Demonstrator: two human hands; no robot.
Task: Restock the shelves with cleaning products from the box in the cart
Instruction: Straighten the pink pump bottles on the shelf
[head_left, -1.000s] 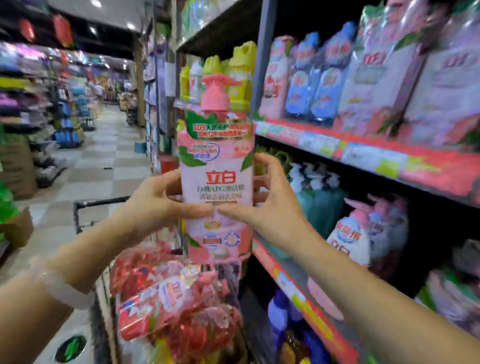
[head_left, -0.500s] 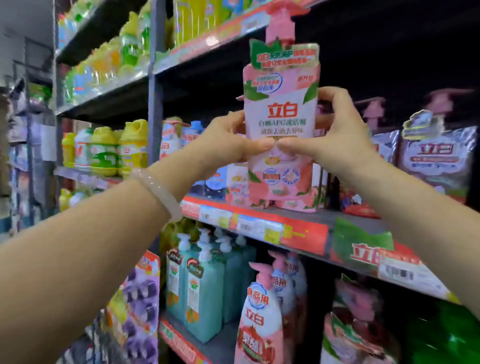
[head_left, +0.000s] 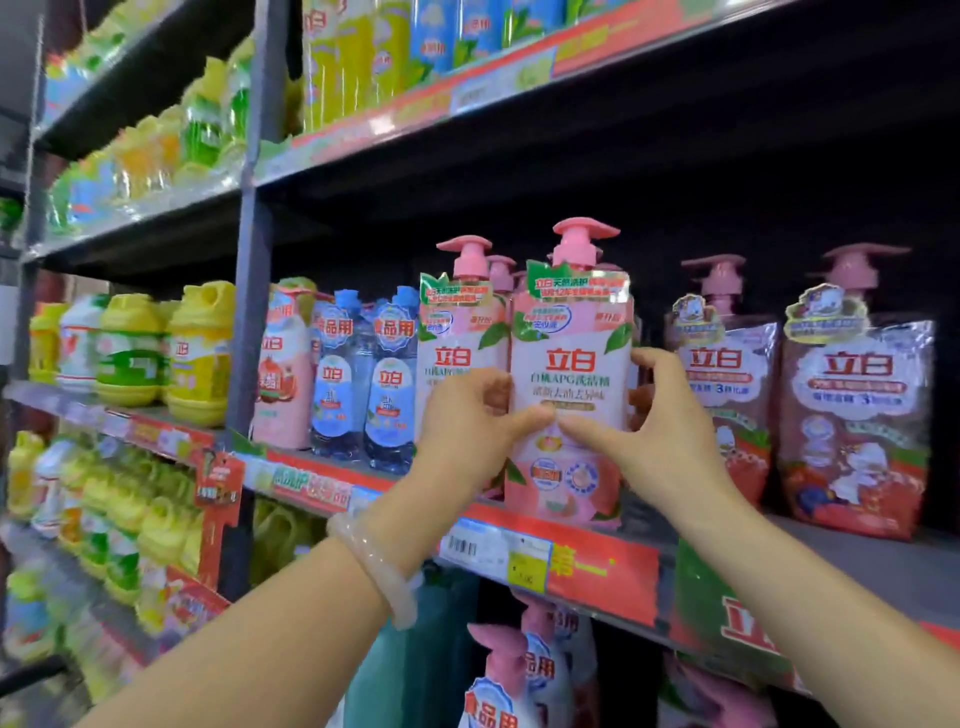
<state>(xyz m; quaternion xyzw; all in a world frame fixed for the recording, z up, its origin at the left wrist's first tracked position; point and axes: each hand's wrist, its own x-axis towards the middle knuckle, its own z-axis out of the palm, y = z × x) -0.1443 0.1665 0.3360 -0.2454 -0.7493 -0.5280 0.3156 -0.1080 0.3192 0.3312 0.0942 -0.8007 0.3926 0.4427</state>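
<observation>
The pink pump bottle (head_left: 570, 395) stands straight up at the front edge of the middle shelf (head_left: 582, 564), pump on top, label facing out. The left hand (head_left: 470, 431) and right hand (head_left: 657, 434) pinch its sides, thumbs on the front. A matching bottle (head_left: 457, 332) stands just beside it.

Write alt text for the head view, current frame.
Both hands, left hand and right hand, hold a pink pump bottle at the front edge of a store shelf, beside a matching bottle. Blue bottles stand to the left.
</observation>
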